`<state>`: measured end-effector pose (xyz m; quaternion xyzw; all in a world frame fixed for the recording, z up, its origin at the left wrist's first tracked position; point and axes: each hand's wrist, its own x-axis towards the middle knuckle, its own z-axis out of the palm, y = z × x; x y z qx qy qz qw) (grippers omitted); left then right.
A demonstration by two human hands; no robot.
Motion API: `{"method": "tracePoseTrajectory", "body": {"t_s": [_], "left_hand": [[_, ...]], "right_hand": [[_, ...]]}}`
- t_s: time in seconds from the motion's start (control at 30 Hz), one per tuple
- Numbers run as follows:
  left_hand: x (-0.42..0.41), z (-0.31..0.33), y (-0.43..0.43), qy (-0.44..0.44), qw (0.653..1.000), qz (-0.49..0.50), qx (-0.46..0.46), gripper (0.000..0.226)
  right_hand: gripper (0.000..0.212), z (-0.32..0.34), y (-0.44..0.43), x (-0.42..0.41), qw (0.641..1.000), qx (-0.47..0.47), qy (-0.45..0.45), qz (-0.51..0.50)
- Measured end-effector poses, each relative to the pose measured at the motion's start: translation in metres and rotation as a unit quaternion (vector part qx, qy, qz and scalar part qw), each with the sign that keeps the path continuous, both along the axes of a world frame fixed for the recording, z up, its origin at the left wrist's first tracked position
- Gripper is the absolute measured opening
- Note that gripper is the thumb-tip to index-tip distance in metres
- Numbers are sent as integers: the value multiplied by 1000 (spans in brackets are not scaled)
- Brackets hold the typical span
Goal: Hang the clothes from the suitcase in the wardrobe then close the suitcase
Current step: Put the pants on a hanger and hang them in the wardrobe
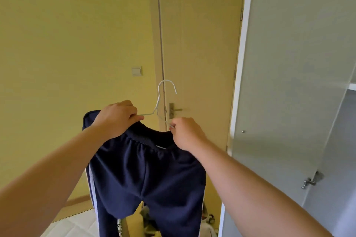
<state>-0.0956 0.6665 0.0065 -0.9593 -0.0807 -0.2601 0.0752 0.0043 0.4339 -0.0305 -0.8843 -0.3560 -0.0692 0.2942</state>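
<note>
Home bedroom: wardrobe [285, 82], door [200, 44].

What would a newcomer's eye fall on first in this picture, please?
Navy track trousers with white side stripes hang in the centre foreground. Their waistband is held up by the left hand and right hand, and both hands grip a white wire hanger. Behind them stands a closed cream door, and a pale grey wardrobe door fills the right side.

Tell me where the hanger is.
The white hanger is mid-frame in the head view, gripped between the left hand and right hand above the navy trousers, before the closed door.
</note>
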Motion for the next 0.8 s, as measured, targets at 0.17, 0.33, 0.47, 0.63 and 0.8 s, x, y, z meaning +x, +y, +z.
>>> {"method": "tracePoseTrajectory", "body": {"t_s": [0.17, 0.33, 0.47, 0.63, 0.8], "left_hand": [[-39, 19, -22, -92, 995, -10, -35, 38], [-60, 44, -72, -200, 976, -83, -17, 25], [-61, 59, -120, -157, 972, -170, -37, 20], [-54, 63, -197, -1, 976, -174, -129, 22], [-31, 40, -285, 204, 925, -231, -224, 21]], "right_hand": [[14, 36, -40, -35, 995, -1, -77, 62], [17, 69, -78, -73, 989, 83, -93, 74], [25, 79, -126, -77, 991, 93, -19, 92], [18, 87, -214, -81, 983, 36, 114, 137], [16, 76, -300, -67, 971, -124, 202, 25]]}}
